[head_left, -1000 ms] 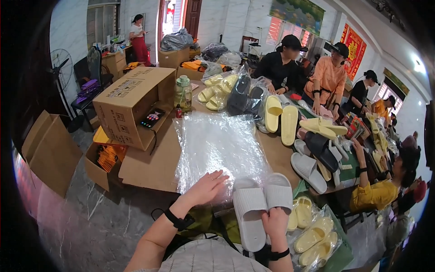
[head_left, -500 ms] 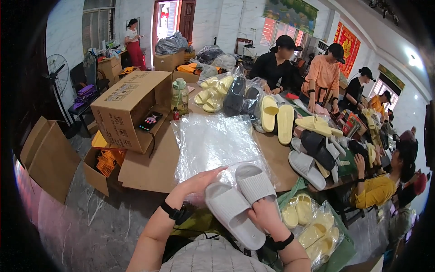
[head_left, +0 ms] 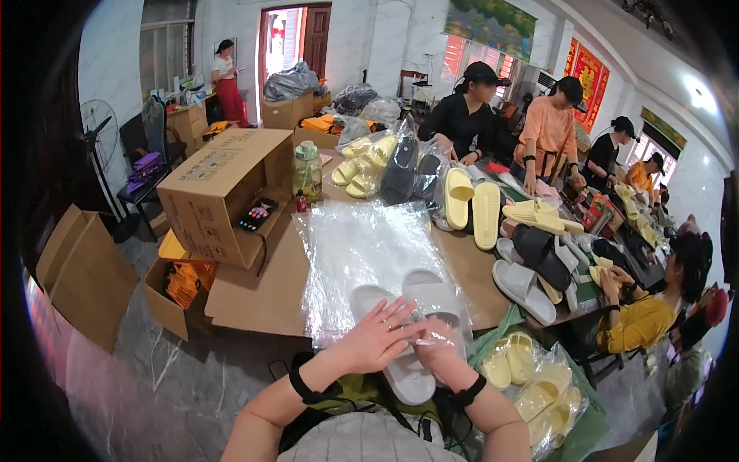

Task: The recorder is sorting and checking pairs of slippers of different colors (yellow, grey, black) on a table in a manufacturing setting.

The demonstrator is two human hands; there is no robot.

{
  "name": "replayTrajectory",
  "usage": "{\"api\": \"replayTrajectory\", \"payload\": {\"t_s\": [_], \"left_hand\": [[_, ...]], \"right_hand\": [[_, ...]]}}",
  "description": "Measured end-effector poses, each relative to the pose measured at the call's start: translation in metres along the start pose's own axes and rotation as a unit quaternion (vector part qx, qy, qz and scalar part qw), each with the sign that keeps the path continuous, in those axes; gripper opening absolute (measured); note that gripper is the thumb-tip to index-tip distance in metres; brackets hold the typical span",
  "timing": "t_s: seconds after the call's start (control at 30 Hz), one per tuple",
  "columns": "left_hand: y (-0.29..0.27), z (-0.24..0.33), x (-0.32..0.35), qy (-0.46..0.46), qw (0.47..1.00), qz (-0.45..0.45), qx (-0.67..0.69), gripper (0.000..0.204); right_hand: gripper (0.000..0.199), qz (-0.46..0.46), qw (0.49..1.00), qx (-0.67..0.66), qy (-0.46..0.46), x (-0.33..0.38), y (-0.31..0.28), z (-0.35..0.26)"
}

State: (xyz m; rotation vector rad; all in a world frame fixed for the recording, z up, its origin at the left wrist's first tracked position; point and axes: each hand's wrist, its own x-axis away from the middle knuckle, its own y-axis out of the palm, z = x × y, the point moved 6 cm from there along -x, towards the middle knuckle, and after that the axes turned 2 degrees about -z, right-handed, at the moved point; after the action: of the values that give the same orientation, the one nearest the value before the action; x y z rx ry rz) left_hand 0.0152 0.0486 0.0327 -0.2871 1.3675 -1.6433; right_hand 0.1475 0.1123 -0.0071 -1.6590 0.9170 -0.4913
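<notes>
A pair of light grey slippers (head_left: 409, 383) is held in front of me at the table's near edge, toes pointing away. Their toe ends look hazy, as if under clear plastic film. My left hand (head_left: 376, 339) lies across the left slipper with its fingers stretched out and spread. My right hand (head_left: 439, 345) grips the slippers near the right one's strap, and its fingertips are partly hidden by plastic and the slipper. Just beyond the slippers, a stack of clear plastic bags (head_left: 366, 239) covers the cardboard-topped table.
An open cardboard box (head_left: 208, 196) and a green bottle (head_left: 306, 169) stand left of the bags. Yellow slippers (head_left: 485, 215), black ones and grey ones are piled at right. Bagged yellow slippers (head_left: 543, 389) lie lower right. Several people work along the table.
The grey slippers have moved slightly away from me, toes now under film. My left hand has shifted from beside the left slipper to across it, fingers spread.
</notes>
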Motion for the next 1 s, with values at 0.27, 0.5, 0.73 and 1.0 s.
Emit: {"api": "replayTrajectory", "payload": {"t_s": [0.27, 0.5, 0.73, 1.0], "left_hand": [[-0.014, 0.029, 0.004, 0.024, 0.999, -0.021, 0.026, 0.052], [-0.034, 0.002, 0.014, 0.011, 0.974, -0.028, 0.224, 0.07], [-0.038, -0.112, 0.042, -0.209, 0.966, 0.145, 0.047, 0.062], [0.014, -0.155, 0.048, -0.264, 0.954, 0.138, 0.013, 0.065]], "right_hand": [[0.027, 0.112, 0.985, -0.007, 0.134, -0.121, 0.019, 0.026], [0.068, 0.189, 0.976, -0.104, -0.035, -0.095, 0.032, 0.019], [0.042, -0.171, 0.875, -0.376, -0.252, 0.054, -0.036, -0.067], [0.028, 0.219, 0.957, -0.185, -0.041, -0.042, -0.088, -0.032]]}}
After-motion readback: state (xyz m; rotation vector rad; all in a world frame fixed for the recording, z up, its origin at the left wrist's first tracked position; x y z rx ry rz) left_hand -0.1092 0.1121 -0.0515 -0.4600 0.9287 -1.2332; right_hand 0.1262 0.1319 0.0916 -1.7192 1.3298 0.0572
